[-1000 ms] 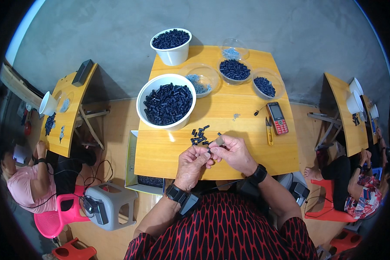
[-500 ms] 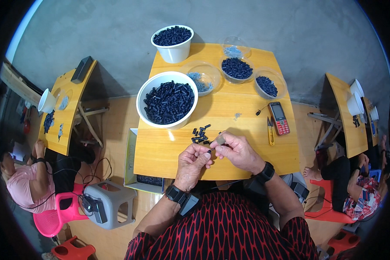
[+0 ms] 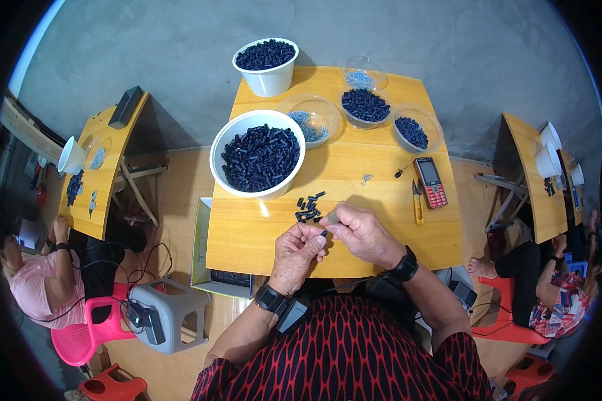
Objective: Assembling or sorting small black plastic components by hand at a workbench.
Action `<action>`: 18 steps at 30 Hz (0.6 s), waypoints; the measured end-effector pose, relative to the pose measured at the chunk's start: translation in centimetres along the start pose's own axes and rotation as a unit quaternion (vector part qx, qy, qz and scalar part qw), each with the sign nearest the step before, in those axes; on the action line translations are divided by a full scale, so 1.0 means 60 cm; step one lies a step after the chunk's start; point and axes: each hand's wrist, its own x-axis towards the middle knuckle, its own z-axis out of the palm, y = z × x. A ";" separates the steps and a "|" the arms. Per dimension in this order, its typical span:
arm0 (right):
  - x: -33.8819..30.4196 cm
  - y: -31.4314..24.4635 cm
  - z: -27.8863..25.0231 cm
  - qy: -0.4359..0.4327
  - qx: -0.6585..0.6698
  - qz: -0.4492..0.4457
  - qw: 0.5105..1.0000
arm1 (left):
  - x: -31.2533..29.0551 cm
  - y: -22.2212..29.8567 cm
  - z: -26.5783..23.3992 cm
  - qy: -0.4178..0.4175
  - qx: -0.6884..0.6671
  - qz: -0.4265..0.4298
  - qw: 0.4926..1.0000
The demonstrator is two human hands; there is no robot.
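Note:
Near the table's front edge, my left hand [image 3: 295, 254] pinches a small black plastic piece [image 3: 324, 233] between thumb and fingers. My right hand [image 3: 362, 232] is closed round a small tool with a dull tan handle end [image 3: 332, 218], its tip toward the black piece; the fingers hide most of it, and I cannot tell its exact kind. Just beyond both hands lies a loose pile of short black tubes [image 3: 308, 208]. A few small metal pins [image 3: 366, 178] lie farther off on the wooden table [image 3: 381, 250].
White tubs [image 3: 222, 180] of black pieces stand at the left and back. Clear bowls [image 3: 418, 142] hold black parts or small metal pieces. A red phone [image 3: 437, 192] and a yellow-handled cutter [image 3: 418, 208] lie at right. People sit at tables [image 3: 117, 140] on both sides.
My right hand has turned and shifted slightly left, tilting the tool so its handle end sits closer to the left hand. The left hand stays in place with the black piece.

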 end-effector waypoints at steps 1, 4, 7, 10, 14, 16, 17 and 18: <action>0.002 -0.002 -0.002 0.000 0.000 0.000 1.000 | 0.000 0.000 0.000 0.000 0.000 0.000 1.000; 0.007 -0.012 -0.005 -0.009 -0.043 -0.041 0.998 | 0.001 -0.002 -0.003 -0.002 -0.006 0.008 1.000; 0.009 -0.018 -0.004 0.000 -0.021 -0.033 0.999 | 0.000 -0.003 -0.009 -0.014 -0.010 0.004 1.000; 0.009 -0.018 -0.005 -0.007 -0.028 -0.038 0.999 | 0.001 -0.003 -0.010 -0.021 -0.011 0.003 1.000; 0.006 -0.015 -0.001 0.008 -0.034 -0.050 0.998 | 0.000 0.001 -0.006 -0.014 -0.016 -0.004 1.000; 0.004 -0.012 0.000 0.001 -0.050 -0.045 0.998 | 0.000 -0.001 -0.004 -0.010 -0.020 -0.003 1.000; 0.003 -0.012 0.000 0.006 -0.056 -0.056 0.997 | -0.001 -0.002 -0.003 -0.009 -0.022 0.004 1.000; 0.003 -0.011 0.001 0.010 -0.063 -0.066 0.996 | -0.001 -0.003 -0.003 -0.008 -0.025 0.012 1.000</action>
